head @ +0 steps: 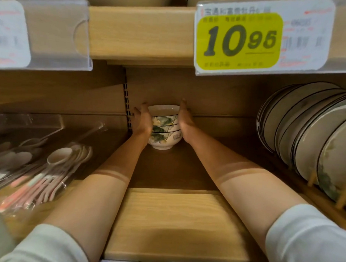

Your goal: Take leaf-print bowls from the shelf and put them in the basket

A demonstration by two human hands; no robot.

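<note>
far back on the shelf (166, 168), the stack of bowls (164, 128) sits between two hands — left hand (141, 121) and right hand (185, 121) pressed flat against its sides, fingers straight.

Glazed china on pale wood, with clear plastic all about.

The leaf-print bowls (164, 128) are glossy glazed ceramic, white and smooth. The plates (311, 125) on the right have the same sheen and are propped by bare wooden pegs (343, 197). The shelf (174, 220) is matt, light wood-grain board with a slotted metal strip (127, 105) up its back wall. The price label (239, 40) is yellow printed paper in a clear, shiny plastic holder (53, 32). The spoons (60, 157) look smooth inside crinkled clear wrap. The sleeves (312, 242) are soft, matt pale cloth.
</note>
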